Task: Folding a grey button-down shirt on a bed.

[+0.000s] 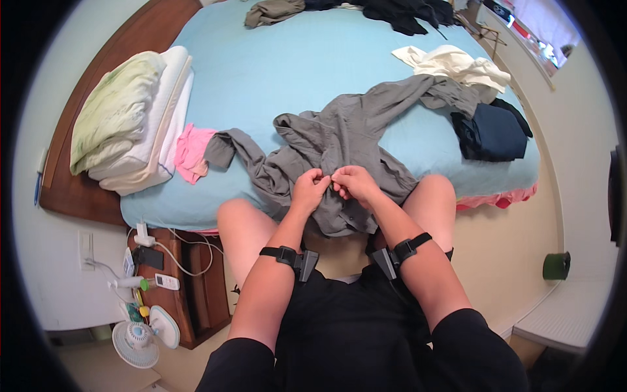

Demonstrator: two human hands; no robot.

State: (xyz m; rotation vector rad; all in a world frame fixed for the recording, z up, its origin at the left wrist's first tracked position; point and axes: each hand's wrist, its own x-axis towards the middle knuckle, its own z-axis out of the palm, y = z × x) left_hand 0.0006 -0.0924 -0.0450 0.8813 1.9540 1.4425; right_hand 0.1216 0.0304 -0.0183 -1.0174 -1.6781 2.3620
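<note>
A grey long-sleeved shirt (343, 122) lies rumpled across the near edge of a bed, its sleeves spread to both sides and its lower part hanging between my knees. My left hand (311, 188) pinches the front edge of the shirt between thumb and fingers. Close beside it, my right hand (352, 183) grips the same edge, the fingertips of both hands almost touching. Whether a button is between them cannot be made out. A small button shows lower on the cloth. Pink cloth (191, 152) lies by one sleeve; the other sleeve reaches white cloth (455, 66).
Folded dark blue clothing (490, 132) lies on the blue bed sheet (294, 63) at right. Pillows and a green blanket (117, 108) are stacked at left. Dark clothes (397, 14) lie at the far side. A wooden nightstand (171, 294) holds cables, a remote and a fan.
</note>
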